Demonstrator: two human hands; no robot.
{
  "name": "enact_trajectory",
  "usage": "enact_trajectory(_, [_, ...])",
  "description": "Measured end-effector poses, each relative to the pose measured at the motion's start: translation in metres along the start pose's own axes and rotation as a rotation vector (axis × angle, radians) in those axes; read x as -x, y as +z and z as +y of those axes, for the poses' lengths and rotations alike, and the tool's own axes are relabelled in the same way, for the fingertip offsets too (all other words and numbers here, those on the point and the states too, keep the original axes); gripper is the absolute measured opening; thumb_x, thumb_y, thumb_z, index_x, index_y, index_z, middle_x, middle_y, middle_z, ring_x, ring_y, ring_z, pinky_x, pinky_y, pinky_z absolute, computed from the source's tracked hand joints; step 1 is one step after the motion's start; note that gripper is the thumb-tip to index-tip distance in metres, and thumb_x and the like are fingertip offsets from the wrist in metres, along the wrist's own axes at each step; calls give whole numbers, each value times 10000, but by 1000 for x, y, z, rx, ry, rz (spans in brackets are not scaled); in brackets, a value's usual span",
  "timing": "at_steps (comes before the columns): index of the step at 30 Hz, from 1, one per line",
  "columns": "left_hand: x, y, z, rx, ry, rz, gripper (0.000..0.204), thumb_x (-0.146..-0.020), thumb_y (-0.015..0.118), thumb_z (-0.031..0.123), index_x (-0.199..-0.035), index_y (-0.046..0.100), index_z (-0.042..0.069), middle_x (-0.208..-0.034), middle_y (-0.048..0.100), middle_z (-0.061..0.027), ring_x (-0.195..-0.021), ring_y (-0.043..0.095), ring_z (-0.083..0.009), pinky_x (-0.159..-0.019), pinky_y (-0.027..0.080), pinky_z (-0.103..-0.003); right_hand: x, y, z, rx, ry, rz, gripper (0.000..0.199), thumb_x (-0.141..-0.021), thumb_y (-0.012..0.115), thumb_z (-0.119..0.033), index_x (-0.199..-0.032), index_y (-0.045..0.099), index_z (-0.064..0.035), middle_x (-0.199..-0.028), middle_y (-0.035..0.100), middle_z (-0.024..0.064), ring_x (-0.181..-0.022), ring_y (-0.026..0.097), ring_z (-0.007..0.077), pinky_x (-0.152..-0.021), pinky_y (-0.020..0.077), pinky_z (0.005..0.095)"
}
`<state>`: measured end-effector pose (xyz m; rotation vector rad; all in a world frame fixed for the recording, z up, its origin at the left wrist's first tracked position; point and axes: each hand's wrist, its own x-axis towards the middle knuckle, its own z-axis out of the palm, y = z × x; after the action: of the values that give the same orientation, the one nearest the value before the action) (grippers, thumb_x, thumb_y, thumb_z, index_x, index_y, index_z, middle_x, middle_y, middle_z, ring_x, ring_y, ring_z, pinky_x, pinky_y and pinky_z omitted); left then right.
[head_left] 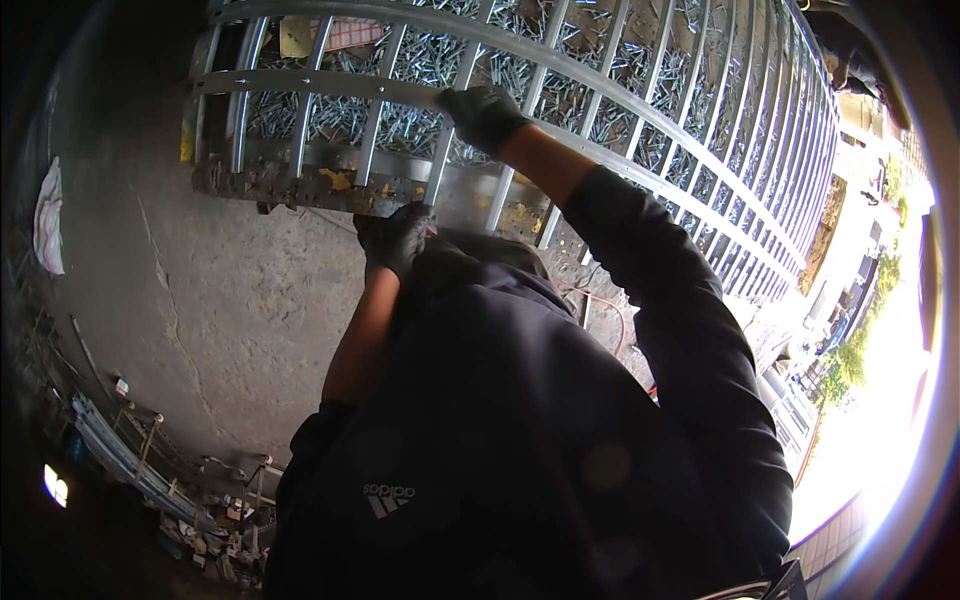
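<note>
Our dark sleeve [690, 340] leads to our right hand [483, 115] clamped on the flat crossbar [320, 84] running toward nine o'clock; left hand [395, 238] grips the grille's lower edge [300, 185].

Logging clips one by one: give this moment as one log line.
left hand: gloved, on frame lower edge | right hand: gloved, gripping rail | floor: concrete

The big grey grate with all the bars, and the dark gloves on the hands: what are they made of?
The big grey barred grate looks like metal, probably steel with a dull silvery finish: thin rigid bars with pale glints and a flat cross strip with fasteners. The dark gloves, left hand and right hand, look like soft matte knit fabric, perhaps rubber-coated; too blurred to tell.
</note>
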<state>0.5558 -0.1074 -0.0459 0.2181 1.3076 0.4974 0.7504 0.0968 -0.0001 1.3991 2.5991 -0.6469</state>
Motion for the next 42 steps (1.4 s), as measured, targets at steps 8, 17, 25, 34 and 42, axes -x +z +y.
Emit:
enact_trajectory(8, [-2,19,21,115,38,29,102,-940,590,155,-1005,657,114,-564,431,82,-437,356,-29,-403,271,-211,-2,-19,-11,-436,386,-128,419,-1020,293,-308,-1167,629,-107,-1075,672,232,-1005,644,409,-896,490,474])
enact_trajectory(17, [-24,24,24,142,34,29,176,-941,577,154,-1074,682,104,-549,415,80,-412,330,-42,-394,263,-222,-6,-11,-18,-136,214,-50,242,-958,425,-179,-1055,623,-79,-954,699,199,-909,685,356,-791,517,483])
enact_trajectory(25, [-30,13,21,12,4,-12,193,-946,609,213,-1112,659,128,-548,411,75,-406,341,-42,-386,266,-217,-13,-7,-18,-238,470,-93,272,-945,433,-240,-1103,604,-99,-1027,667,238,-994,657,387,-860,510,495])
enact_trajectory(34, [29,60,55,80,258,100,212,-922,663,345,-967,667,137,-568,407,83,-433,342,-31,-387,231,-219,77,2,-26,-889,364,211,262,-940,563,-282,-1112,597,-87,-1102,670,188,-1031,656,335,-832,507,418])
enact_trajectory(42, [-11,144,27,315,-132,-256,375,-978,481,438,-1014,649,104,-903,658,-63,-820,644,-177,-766,525,-317,196,24,-38,-922,251,239,413,-733,726,-122,-1128,619,-59,-1069,652,161,-955,646,364,-779,523,431])
